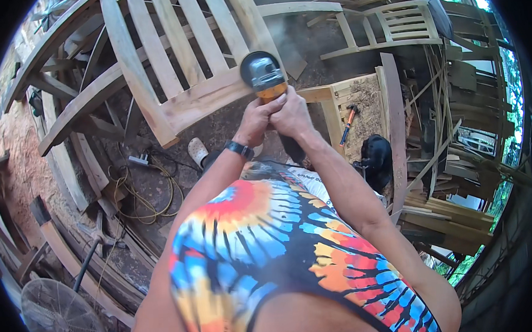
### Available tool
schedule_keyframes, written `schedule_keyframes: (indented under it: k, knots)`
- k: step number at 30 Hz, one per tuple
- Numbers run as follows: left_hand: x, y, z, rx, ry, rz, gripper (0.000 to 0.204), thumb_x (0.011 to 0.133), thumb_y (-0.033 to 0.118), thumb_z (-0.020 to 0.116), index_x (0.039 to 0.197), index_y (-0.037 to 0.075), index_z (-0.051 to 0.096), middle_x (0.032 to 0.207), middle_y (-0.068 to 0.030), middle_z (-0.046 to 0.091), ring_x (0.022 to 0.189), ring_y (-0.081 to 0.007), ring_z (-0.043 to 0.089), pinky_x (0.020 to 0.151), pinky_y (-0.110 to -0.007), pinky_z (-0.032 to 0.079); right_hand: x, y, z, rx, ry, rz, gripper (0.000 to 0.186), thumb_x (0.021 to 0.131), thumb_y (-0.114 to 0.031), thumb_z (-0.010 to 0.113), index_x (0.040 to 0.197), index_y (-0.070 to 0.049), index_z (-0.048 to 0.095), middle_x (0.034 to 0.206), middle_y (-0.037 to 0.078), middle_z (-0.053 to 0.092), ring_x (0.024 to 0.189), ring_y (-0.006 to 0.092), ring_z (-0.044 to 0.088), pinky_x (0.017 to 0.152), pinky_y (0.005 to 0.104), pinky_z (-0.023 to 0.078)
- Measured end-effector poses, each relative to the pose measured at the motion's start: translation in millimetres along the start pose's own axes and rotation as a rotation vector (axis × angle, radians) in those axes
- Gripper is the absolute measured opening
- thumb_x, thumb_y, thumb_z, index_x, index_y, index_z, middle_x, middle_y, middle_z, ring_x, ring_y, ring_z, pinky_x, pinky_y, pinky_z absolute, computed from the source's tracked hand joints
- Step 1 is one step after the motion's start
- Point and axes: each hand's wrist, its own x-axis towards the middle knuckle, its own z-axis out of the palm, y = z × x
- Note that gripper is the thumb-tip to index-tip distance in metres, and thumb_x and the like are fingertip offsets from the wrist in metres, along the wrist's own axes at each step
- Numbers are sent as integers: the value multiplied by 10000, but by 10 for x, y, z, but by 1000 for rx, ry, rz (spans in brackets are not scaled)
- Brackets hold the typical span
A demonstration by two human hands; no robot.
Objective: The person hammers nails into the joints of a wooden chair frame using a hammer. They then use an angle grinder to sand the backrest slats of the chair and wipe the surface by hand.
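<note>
Both of my hands are closed around the body of a yellow and silver angle grinder. My left hand wraps it from the left, a dark watch on that wrist, and my right hand grips from the right, beside the left one. The grinder's round dark disc lies at the corner of a slatted wooden chair frame, over its near rail. Whether the disc touches the wood I cannot tell. Below my right hand, the dark rear end of the grinder shows.
To the right, a hammer lies on a sawdust-strewn wooden surface near a black bag-like object. Timber stacks line the right side. Curved wooden parts, a yellow cable and a fan are at left.
</note>
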Motion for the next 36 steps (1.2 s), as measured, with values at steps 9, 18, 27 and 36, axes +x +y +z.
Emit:
schedule_keyframes:
  k: [9, 18, 27, 36]
  knots:
    - [-155, 81, 394, 329, 75, 85, 463, 921, 308, 773, 1260, 18, 653, 1154, -67, 710, 1000, -131, 669, 874, -303, 526, -159, 136, -247, 300, -6, -44, 460, 752, -243, 780, 1100, 21, 637, 990, 234, 737, 963, 342, 740, 836, 426, 572]
    - [-1077, 335, -272, 498, 583, 240, 473, 960, 305, 732, 1270, -34, 619, 1158, -103, 694, 993, -150, 674, 864, -299, 534, -347, -582, 587, 601, -453, -257, 511, 730, -258, 796, 1152, -16, 639, 1058, 216, 730, 1043, 350, 720, 900, 407, 548]
    - [-998, 175, -360, 192, 451, 263, 486, 936, 267, 759, 1284, -37, 607, 1189, -104, 684, 1043, -159, 660, 913, -300, 518, -373, -486, 615, 407, -417, -168, 467, 775, -243, 749, 1125, 32, 608, 1055, 283, 708, 1070, 464, 666, 903, 470, 543]
    - [-257, -188, -24, 25, 147, 112, 431, 954, 252, 729, 1285, -4, 624, 1186, -77, 690, 1045, -146, 658, 913, -295, 514, -162, 27, 77, 42, -117, -45, 401, 794, -158, 696, 1101, 46, 539, 974, 333, 690, 986, 510, 671, 855, 543, 555]
